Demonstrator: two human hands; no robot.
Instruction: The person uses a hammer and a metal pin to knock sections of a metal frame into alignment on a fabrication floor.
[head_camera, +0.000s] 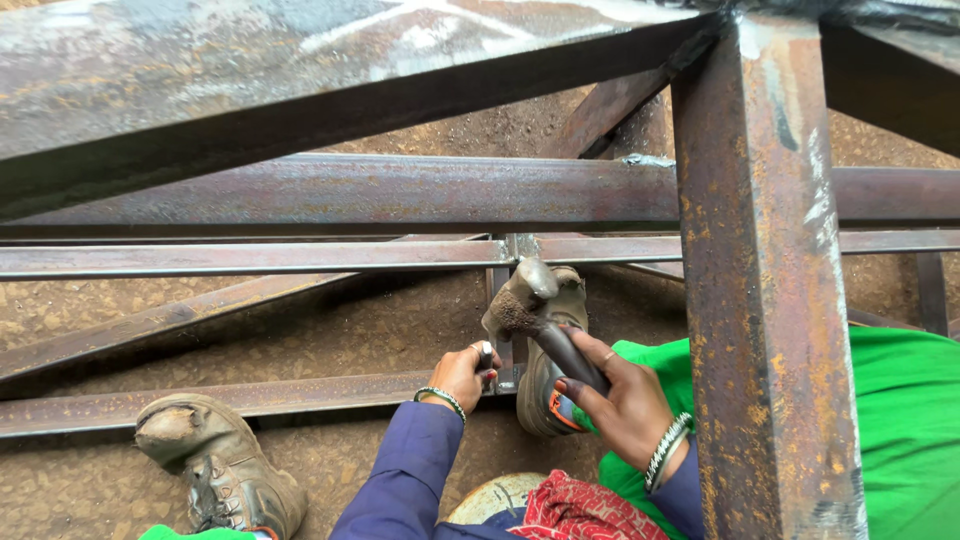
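My right hand (625, 400) grips the dark handle of a rusty hammer (520, 300). The hammer's head is raised close to a joint where a short upright steel bar (500, 290) meets a long horizontal steel tube (250, 257). My left hand (462, 372) is closed around a small metal piece at the foot of that upright bar, beside the lower rail (250, 397). Both wrists wear beaded bracelets, and the sleeves are dark blue.
A rusty welded frame surrounds me: a thick post (765, 300) at right, a wide beam (300, 90) overhead, a diagonal bar (170, 320). Two worn boots (225, 465) (550, 380) rest on gravel ground (380, 330). Green trousers (900, 420) lie at right.
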